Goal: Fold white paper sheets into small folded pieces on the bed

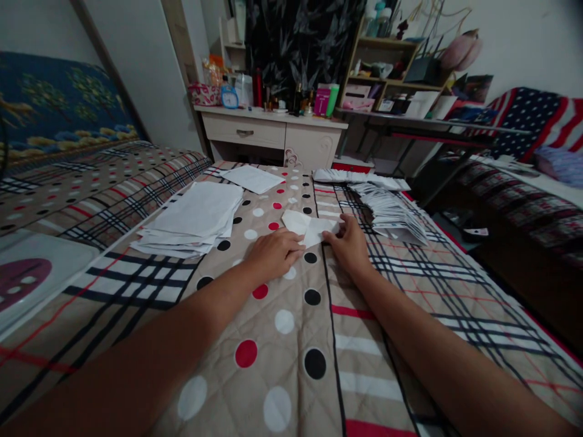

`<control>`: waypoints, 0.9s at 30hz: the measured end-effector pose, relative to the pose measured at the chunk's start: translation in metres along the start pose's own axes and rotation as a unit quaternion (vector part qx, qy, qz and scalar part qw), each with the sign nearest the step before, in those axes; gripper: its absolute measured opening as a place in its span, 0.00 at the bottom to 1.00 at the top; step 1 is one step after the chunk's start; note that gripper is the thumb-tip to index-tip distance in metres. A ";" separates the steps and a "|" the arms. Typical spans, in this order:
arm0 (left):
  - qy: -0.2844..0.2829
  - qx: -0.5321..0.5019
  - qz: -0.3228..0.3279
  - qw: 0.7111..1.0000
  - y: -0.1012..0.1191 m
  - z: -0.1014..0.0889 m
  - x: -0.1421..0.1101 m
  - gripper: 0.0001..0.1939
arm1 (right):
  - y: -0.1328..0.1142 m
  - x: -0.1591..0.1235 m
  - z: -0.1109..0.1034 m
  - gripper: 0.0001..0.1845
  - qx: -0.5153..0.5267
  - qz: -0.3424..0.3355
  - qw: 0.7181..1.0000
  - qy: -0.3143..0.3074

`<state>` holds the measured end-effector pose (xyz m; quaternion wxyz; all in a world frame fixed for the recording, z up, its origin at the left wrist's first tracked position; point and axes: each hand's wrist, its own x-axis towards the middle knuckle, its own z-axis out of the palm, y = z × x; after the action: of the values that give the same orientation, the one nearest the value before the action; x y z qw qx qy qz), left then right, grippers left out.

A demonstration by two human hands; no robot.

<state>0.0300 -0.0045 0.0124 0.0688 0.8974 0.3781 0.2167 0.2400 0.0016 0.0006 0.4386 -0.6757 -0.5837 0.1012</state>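
A partly folded white paper sheet (pixel 307 227) lies on the quilted bedspread (pixel 291 340) in front of me. My left hand (pixel 273 254) presses its near left corner, fingers curled down on the paper. My right hand (pixel 350 244) pinches the sheet's right edge between thumb and fingers. A stack of flat white sheets (pixel 194 218) rests to the left of my left hand. To the right of my right hand, a fanned row of folded papers (pixel 387 209) runs toward the far edge of the bed.
Another white sheet (pixel 252 178) lies at the far side of the bed. Beyond stand a white drawer cabinet (pixel 273 133) crowded with bottles and a clock, a shelf unit (pixel 387 67), and a second bed (pixel 523 200) on the right. A white lid-like object (pixel 31 273) sits at left.
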 end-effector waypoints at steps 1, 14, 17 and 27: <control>0.009 -0.007 -0.001 1.000 -0.001 0.001 0.000 0.11 | -0.003 0.000 0.003 0.37 0.039 0.039 0.998 0.012; 0.168 -0.137 -0.171 0.961 -0.006 -0.003 0.003 0.18 | -0.034 -0.007 0.018 0.13 0.383 0.144 0.912 0.027; 0.183 -0.252 -0.228 0.922 -0.005 -0.005 0.004 0.22 | -0.035 -0.008 0.015 0.15 0.434 0.138 0.890 0.017; 0.042 -0.475 -0.233 0.848 0.006 -0.003 0.010 0.11 | -0.060 -0.026 0.017 0.16 0.442 0.125 0.884 -0.088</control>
<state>0.0386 -0.0022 0.0206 0.5190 0.6309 0.4298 0.3846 0.1794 -0.0174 0.0229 0.6226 -0.4674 -0.4249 0.4619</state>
